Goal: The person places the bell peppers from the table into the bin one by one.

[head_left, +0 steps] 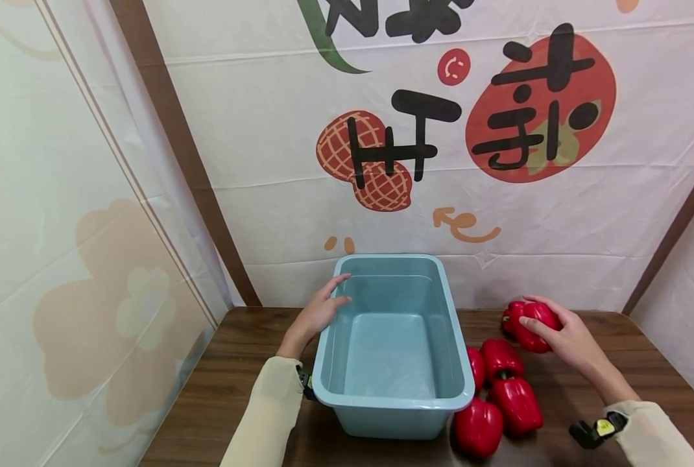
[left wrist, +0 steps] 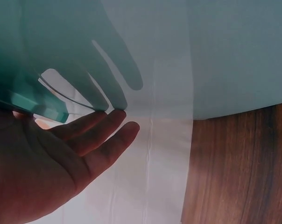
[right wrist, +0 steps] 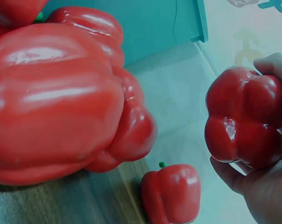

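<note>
My left hand (head_left: 318, 314) grips the left rim of a light blue plastic tub (head_left: 402, 403), thumb and forefinger over the edge. In the left wrist view, the other fingers (left wrist: 106, 154) reach along its outer wall. At the right, my right hand (head_left: 565, 337) holds a red bell pepper (head_left: 541, 324) between thumb and fingers. The right wrist view shows this pepper's lobed end (right wrist: 246, 116) toward the camera. Just below it there lies another pepper (right wrist: 171, 193) with a green stem. The inside of the tub shows a bare floor.
Several red bell peppers (head_left: 516, 405) lie close together against the tub's right side on the brown wooden table (head_left: 230, 370). Behind the table hangs a white printed cloth (head_left: 265, 194), with another cloth (head_left: 90, 259) along the left.
</note>
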